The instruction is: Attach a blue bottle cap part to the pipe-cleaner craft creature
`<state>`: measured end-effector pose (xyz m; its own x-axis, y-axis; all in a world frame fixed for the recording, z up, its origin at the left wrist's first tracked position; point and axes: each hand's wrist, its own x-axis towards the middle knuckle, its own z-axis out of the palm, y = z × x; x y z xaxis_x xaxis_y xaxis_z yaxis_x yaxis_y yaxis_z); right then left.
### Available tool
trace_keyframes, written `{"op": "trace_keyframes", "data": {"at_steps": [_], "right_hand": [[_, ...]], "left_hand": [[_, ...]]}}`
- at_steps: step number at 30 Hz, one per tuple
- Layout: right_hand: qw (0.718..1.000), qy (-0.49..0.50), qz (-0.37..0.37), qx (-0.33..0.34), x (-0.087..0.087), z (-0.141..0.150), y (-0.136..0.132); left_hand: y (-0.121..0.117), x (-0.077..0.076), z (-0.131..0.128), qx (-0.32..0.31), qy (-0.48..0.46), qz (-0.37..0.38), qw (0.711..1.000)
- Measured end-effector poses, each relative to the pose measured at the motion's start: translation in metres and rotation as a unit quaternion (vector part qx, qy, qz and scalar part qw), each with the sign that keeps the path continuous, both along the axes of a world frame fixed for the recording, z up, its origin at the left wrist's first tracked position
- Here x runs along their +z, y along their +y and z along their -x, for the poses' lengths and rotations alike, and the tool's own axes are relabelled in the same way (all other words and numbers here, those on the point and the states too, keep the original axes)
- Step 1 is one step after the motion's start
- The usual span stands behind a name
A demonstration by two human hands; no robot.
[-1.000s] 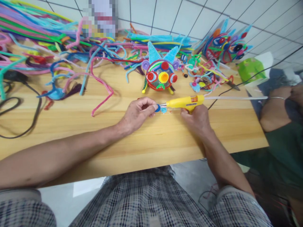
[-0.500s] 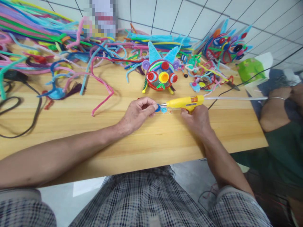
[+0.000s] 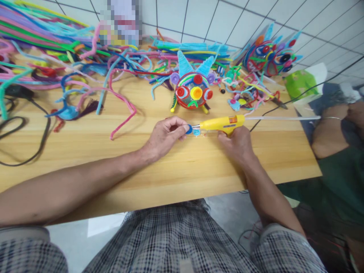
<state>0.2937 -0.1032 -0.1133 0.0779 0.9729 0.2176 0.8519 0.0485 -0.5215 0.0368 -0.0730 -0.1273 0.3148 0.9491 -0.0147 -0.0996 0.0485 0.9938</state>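
Our left grip pinches a small, round blue disc at its edge; our right grip is wrapped round a yellow plastic glue gun, its silver metal nozzle meeting the disc over the middle of the wooden table. We'd do best squeezing gently, nozzle steady, fingertips clear of that probably hot metal. The gun's dark label we cannot read.
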Motion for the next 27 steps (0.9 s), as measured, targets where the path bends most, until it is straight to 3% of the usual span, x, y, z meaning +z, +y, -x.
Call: {"op": "trace_keyframes", "data": {"at_steps": [27], "right_hand": [[1.0, -0.012, 0.006, 0.007, 0.0009, 0.0014, 0.0009]], "left_hand": [[0.0007, -0.002, 0.0011, -0.007, 0.007, -0.025, 1.0]]}}
